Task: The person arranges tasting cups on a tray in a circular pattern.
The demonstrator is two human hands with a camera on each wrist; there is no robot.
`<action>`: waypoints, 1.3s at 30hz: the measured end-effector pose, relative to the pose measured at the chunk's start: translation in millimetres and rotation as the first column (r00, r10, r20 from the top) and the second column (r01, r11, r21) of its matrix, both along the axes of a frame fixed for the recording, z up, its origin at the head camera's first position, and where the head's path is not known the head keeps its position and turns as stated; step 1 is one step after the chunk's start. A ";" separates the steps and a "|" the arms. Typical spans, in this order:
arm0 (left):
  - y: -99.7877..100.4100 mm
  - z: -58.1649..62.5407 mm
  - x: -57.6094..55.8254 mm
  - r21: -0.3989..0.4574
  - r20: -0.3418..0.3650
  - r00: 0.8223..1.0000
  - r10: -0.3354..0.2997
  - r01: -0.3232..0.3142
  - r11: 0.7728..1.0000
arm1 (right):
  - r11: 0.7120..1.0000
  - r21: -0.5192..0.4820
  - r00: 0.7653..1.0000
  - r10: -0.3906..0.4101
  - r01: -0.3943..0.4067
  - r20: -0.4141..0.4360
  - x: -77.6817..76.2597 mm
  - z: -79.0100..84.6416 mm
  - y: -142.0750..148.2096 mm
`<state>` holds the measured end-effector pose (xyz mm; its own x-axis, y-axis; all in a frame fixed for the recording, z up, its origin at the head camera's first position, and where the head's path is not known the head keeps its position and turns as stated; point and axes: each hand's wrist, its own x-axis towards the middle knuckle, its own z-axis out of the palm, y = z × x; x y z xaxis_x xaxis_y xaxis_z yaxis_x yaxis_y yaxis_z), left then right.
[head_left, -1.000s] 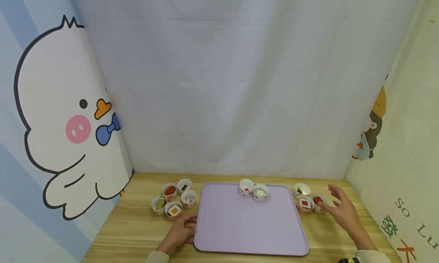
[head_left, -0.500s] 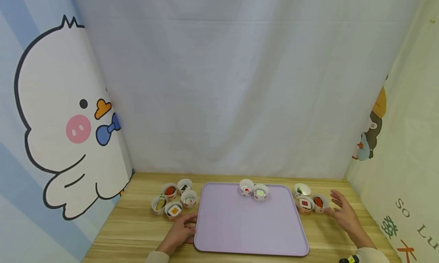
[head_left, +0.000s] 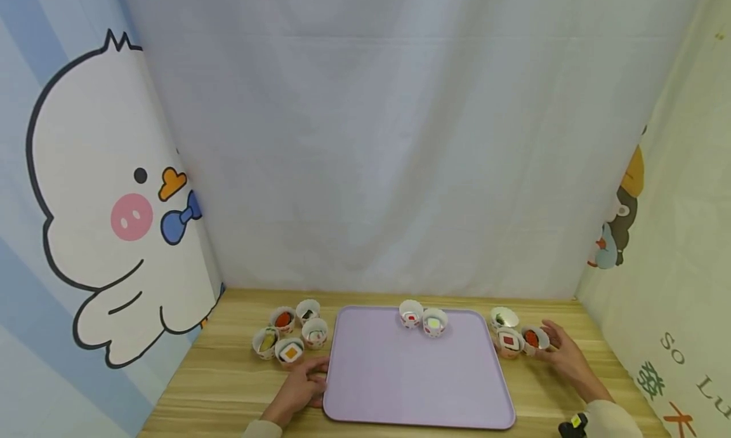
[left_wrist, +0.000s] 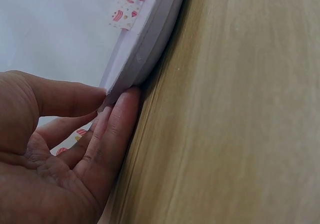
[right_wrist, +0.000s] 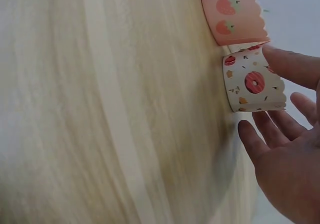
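Note:
My left hand (head_left: 300, 387) is at the left edge of a lilac tray (head_left: 419, 374). In the left wrist view the thumb lies on the tray rim (left_wrist: 131, 58) and the fingers reach along its underside, pinching it. My right hand (head_left: 565, 360) is at a white paper baking cup (head_left: 543, 340) holding a red-topped piece. In the right wrist view that donut-print cup (right_wrist: 255, 83) stands between the thumb at its rim and the fingers on its opposite side. A pink strawberry-print cup (right_wrist: 235, 13) stands against it.
Two cups, one red-centred (head_left: 410, 313) and one yellow-centred (head_left: 435, 322), stand at the tray's back edge. Several filled cups (head_left: 290, 351) cluster left of the tray. Right of it are a cup with green filling (head_left: 505, 317) and a red-square one (head_left: 509, 341). A curtain (head_left: 388, 171) hangs behind.
My right hand has come down and left to the red-topped cup, bringing thumb and fingers around it. My left hand stays at the tray edge.

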<state>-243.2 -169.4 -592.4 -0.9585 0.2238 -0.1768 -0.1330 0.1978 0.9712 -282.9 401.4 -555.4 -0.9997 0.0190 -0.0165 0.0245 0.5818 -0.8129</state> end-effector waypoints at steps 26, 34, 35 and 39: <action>5.1 -1.3 -2.8 0.023 -0.010 1.000 -0.022 0.022 1.000 | 0.993 0.076 0.996 -0.089 0.088 0.020 2.2 -1.8 1.9; 3.9 -2.2 -3.4 0.014 0.004 1.000 -0.020 0.020 1.000 | 0.985 0.113 0.991 -0.134 0.131 0.018 11.0 2.6 4.4; 3.5 -1.7 -2.8 0.014 -0.005 1.000 -0.016 0.016 1.000 | 0.983 0.123 0.990 -0.137 0.135 0.011 12.1 4.2 4.7; 1.4 0.5 -0.7 0.001 -0.004 1.000 -0.007 0.007 1.000 | 0.982 0.135 0.991 -0.134 0.135 -0.011 15.4 14.1 5.0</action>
